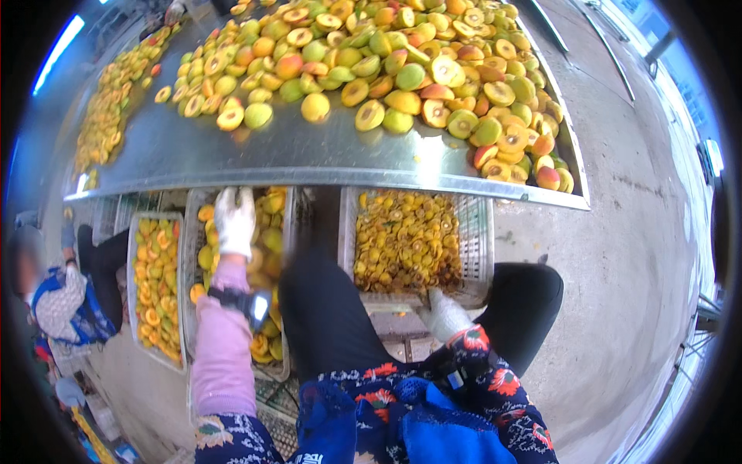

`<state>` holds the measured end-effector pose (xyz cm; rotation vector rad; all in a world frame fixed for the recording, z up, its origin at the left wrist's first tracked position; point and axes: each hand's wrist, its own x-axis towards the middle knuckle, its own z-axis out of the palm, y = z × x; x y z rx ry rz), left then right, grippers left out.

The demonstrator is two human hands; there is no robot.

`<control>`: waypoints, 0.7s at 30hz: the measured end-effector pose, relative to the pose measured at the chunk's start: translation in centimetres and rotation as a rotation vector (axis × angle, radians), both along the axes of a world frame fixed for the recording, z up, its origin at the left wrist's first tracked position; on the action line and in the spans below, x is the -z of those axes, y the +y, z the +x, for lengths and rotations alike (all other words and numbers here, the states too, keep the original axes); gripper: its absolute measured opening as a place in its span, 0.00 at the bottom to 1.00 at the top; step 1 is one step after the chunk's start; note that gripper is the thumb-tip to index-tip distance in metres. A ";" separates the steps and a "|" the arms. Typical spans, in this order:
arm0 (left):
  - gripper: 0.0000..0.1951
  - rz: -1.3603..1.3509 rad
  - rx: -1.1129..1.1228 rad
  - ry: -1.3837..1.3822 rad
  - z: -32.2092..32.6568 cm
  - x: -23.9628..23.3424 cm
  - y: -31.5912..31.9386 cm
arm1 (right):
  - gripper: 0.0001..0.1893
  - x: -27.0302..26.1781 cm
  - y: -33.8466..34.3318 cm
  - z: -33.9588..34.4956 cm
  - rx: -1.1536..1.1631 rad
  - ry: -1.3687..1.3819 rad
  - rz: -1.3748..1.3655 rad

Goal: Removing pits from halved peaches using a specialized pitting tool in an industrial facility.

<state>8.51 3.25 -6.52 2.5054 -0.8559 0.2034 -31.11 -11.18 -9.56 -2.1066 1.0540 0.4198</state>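
My left hand (235, 223), in a white glove, reaches over a plastic crate (188, 278) of halved yellow fruit, peach or apricot by the look. Its fingers are apart at the front edge of the metal table, and no fruit shows in them. My right hand (446, 316), also gloved, is low by the near rim of another crate (478, 255), filled with small yellow cut pieces and pits (406, 238). Something thin and dark shows at its fingers, but I cannot tell what it is or whether it is held. On the metal table (278, 145) lies a heap of halved fruit (371, 52).
A narrower crate of halves (156, 284) stands left of my left arm. Further left sits another person (75, 301). A second row of fruit (107, 110) runs along the table's left side. My knees (324, 301) are beneath the table's raised metal edge (324, 177).
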 end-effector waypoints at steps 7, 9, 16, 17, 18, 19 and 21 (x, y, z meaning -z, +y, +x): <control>0.14 -0.123 0.606 -0.364 -4.8 -8.8 -16.5 | 0.24 -2.0 -1.0 2.1 0.011 0.192 0.156; 0.28 0.107 0.494 -0.188 0.6 -3.5 -20.8 | 0.25 -1.7 -0.7 2.7 -0.086 0.202 0.153; 0.26 -0.143 0.433 0.313 -6.2 -4.9 -24.7 | 0.22 0.6 -1.5 2.4 -0.173 0.281 0.113; 0.26 -0.145 0.433 0.311 -6.6 -4.9 -23.8 | 0.23 0.3 -1.5 2.3 -0.232 0.203 0.085; 0.23 -0.522 0.422 0.701 -8.3 -7.1 -22.5 | 0.23 0.2 -1.5 2.1 -0.229 0.203 0.081; 0.21 -0.904 0.387 1.081 -10.0 -8.8 -21.0 | 0.23 0.3 -1.4 1.6 -0.223 0.177 0.083; 0.19 -1.206 0.395 1.651 -11.9 -10.2 -17.0 | 0.24 0.1 -0.9 0.7 -0.220 0.133 0.091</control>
